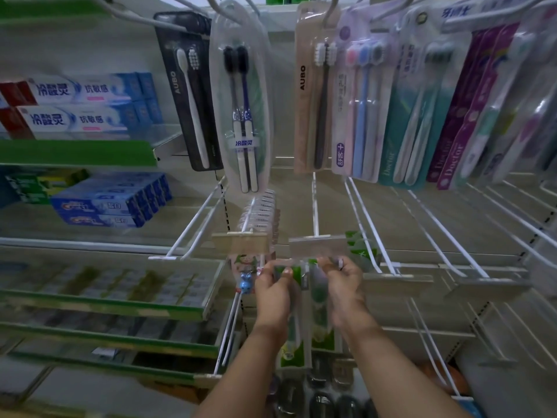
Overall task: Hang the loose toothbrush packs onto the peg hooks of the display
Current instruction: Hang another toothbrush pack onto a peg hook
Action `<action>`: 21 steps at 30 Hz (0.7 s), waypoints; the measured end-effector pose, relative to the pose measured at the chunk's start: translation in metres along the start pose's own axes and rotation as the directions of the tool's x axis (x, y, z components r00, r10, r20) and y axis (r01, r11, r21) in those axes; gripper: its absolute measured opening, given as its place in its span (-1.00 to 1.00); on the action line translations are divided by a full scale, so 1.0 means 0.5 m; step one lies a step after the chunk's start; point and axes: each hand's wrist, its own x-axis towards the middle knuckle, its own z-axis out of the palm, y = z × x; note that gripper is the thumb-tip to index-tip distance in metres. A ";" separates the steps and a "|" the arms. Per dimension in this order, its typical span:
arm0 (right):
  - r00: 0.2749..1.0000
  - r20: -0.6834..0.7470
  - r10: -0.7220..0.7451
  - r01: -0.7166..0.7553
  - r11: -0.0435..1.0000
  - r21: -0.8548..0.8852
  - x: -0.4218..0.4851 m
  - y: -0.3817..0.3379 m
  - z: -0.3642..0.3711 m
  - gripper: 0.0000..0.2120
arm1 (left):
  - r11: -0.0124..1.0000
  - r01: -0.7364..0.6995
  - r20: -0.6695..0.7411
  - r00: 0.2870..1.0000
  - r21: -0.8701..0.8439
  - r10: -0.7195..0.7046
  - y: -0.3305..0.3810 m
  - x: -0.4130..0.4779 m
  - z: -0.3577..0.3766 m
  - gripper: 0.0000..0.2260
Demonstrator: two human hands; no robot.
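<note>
Both hands hold clear toothbrush packs with green labels just below the tip of a white peg hook (pixel 315 206) that ends in a beige price-tag holder (pixel 316 245). My left hand (pixel 272 292) pinches the top of one green pack (pixel 294 339). My right hand (pixel 343 280) pinches the top of a second green pack (pixel 321 321) beside it. The pack tops sit right under the tag holder; whether a hole is on the hook is hidden. More green packs (pixel 360 247) hang on the neighbouring hook to the right.
A hook to the left carries several clear packs (pixel 260 211) and a children's pack (pixel 245 271). Hanging toothbrush packs (pixel 241 116) fill the upper row. Bare white hooks (pixel 446 233) stretch to the right. Toothpaste boxes (pixel 81 107) fill the left shelves. Dark packs (pixel 319 399) lie below.
</note>
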 end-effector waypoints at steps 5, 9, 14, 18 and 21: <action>1.000 -0.007 0.017 -0.016 0.997 0.080 -0.002 -0.012 0.028 -0.90 | 0.997 -0.007 -0.044 0.999 -0.079 0.004 0.006 0.000 -0.003 -0.84; 1.000 0.010 -0.025 0.023 0.988 0.151 -0.004 -0.016 0.032 -0.92 | 0.995 -0.046 -0.022 0.999 -0.087 0.044 0.007 0.000 -0.008 -0.91; 0.993 0.002 -0.122 0.120 0.978 0.173 -0.013 -0.022 0.039 -0.89 | 0.996 -0.035 -0.008 0.999 -0.078 0.034 0.013 0.008 0.001 -0.92; 0.974 -0.041 -0.225 0.228 0.959 0.167 -0.018 -0.030 0.034 -0.89 | 0.993 0.014 0.017 1.000 -0.116 -0.012 0.020 0.021 0.001 -0.87; 0.954 -0.051 -0.296 0.300 0.947 0.117 -0.029 -0.028 0.033 -0.77 | 0.992 0.026 0.024 0.999 -0.122 -0.023 0.016 0.029 0.003 -0.79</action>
